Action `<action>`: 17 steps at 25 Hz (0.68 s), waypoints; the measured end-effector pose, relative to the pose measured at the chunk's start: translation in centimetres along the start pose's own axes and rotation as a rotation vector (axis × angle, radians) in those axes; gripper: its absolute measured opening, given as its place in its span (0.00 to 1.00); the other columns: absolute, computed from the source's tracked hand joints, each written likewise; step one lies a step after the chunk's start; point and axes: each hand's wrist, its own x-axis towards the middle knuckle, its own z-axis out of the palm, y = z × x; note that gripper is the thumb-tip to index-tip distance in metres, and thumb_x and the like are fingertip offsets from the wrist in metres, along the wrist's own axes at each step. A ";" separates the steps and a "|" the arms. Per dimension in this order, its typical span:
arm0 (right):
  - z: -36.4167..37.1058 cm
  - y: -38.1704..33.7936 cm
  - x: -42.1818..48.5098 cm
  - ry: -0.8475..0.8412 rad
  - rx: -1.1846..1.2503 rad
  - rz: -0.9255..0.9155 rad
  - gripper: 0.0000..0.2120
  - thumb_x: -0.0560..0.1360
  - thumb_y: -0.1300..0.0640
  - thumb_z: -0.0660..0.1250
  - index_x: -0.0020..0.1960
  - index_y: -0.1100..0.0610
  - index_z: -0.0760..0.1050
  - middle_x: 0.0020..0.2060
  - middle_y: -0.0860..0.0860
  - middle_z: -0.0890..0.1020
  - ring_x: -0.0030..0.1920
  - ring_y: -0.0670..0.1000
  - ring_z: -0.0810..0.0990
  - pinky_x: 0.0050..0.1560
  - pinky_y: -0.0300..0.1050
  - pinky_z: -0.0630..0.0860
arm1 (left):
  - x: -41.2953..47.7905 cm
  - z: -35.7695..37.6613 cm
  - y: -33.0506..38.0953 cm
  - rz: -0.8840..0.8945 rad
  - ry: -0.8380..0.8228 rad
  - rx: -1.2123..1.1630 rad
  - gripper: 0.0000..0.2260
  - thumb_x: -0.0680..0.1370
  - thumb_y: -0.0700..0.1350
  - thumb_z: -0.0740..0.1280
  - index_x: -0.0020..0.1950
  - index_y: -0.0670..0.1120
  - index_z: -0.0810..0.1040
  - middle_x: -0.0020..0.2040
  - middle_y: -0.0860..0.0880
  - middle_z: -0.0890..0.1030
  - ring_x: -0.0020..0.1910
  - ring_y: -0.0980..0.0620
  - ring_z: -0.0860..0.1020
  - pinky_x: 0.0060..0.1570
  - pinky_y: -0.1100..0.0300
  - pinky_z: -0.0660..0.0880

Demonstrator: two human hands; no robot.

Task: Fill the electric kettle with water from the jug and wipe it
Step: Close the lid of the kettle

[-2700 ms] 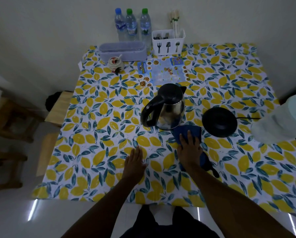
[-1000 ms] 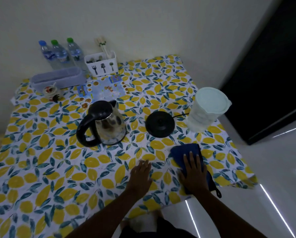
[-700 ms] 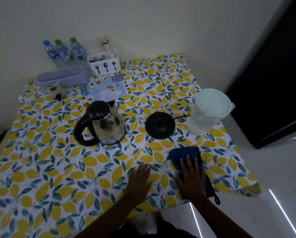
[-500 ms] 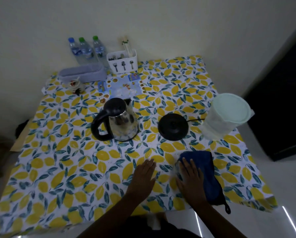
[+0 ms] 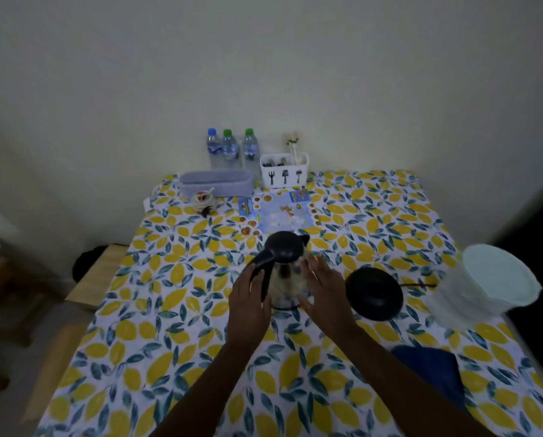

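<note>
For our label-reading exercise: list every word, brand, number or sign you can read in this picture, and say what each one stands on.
No words or numbers can be read.
White cutlery holder: three black pictograms, fork, spatula-like shape, spoon; no lettering.
Three water bottles: labels present, too small and blurred to read.
Blue printed sheet behind the kettle: pictures and print, too blurred to read.
Jug, kettle base: no visible markings.

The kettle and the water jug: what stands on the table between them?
In the head view, the kettle's round black base lies between the kettle and the lidded jug, its cord running toward the jug. The kettle is off it.
</note>
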 end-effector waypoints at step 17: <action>1.8 -1.9 6.8 -0.124 0.094 0.030 0.43 0.74 0.55 0.71 0.78 0.51 0.46 0.78 0.52 0.48 0.78 0.54 0.47 0.71 0.58 0.65 | 6.0 0.5 -3.3 -0.197 -0.199 -0.541 0.11 0.80 0.49 0.64 0.59 0.44 0.72 0.44 0.48 0.76 0.39 0.49 0.75 0.36 0.62 0.68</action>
